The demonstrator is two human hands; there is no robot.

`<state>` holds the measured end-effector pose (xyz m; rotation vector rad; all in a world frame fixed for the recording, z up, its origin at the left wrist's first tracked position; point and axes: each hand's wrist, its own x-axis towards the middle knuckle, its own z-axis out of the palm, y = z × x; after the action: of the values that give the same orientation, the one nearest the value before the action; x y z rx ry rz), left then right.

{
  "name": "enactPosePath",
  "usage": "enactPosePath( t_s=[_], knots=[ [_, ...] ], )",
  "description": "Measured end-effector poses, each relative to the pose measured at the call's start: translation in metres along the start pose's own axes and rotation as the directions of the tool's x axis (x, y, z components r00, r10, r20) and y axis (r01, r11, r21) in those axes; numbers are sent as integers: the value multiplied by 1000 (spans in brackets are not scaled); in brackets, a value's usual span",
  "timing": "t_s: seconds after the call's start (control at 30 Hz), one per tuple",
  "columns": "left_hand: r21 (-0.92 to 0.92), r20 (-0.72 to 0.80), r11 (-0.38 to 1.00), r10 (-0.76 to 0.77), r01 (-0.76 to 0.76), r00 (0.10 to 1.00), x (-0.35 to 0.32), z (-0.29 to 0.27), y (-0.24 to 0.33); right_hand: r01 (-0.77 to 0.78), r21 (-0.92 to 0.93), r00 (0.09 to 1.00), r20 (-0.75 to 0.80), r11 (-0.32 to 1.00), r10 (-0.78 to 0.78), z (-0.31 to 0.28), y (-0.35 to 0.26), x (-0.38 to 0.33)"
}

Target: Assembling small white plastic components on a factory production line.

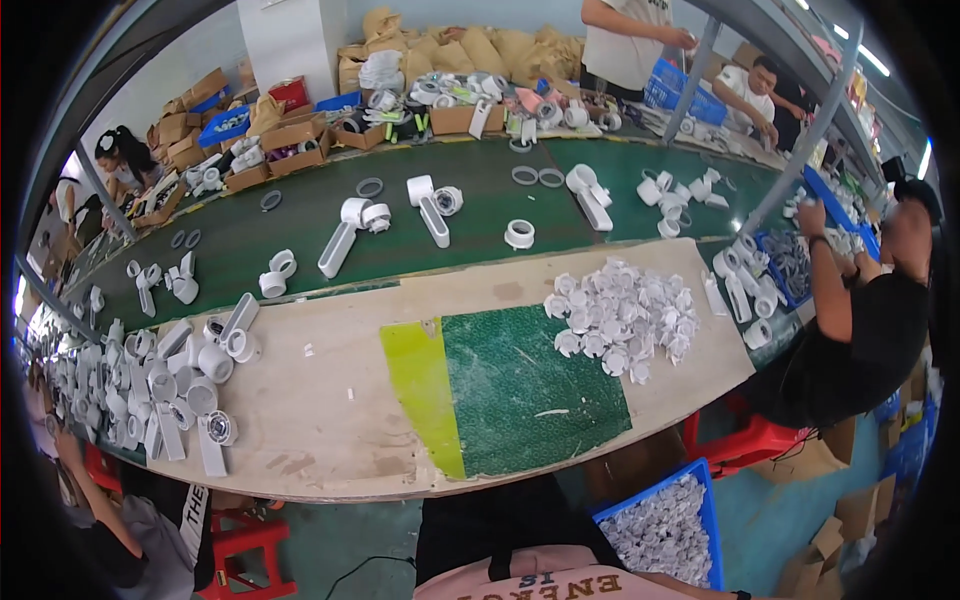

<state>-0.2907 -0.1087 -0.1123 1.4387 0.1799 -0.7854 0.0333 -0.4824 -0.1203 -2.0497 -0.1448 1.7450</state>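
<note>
Bare wooden worktop [330, 400] and green textured mat [530, 390] open near centre; heap of small white plastic fan parts [622, 318] blocks right, white plastic housings pile [165, 385] crowds left.

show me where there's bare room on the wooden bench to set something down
Bare room: the green mat with its yellow strip, and the bare wood between that strip and the white housings at the left. Crowded: that left heap and the pile of small white parts at the right.

Matt wooden worktop [330, 400], rough green mat [530, 390], glossy white plastic parts [620, 320].
</note>
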Motion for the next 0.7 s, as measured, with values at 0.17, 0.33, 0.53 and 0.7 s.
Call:
enactPosePath(
  t_s=[0.17, 0.33, 0.53, 0.7],
  knots=[
    [-19, 22, 1000, -14, 15, 1000, -3, -13, 40, 521, -380, 835, 43, 764, -548, -34, -136, -45],
    [-64, -66, 998, 5, -9, 998, -14, -23, 100, 446, -778, 644, -64, 442, -762, -142, -334, 6],
    [40, -568, 999, 53, -36, 822, -5, -111, 154, -23, -803, 470, -534, 595, -703, -235, -475, 136],
    [197, -587, 979, 161, -53, 793, 10, -149, 169, -125, -807, 418, -571, 577, -707, -255, -495, 206]
  ],
)
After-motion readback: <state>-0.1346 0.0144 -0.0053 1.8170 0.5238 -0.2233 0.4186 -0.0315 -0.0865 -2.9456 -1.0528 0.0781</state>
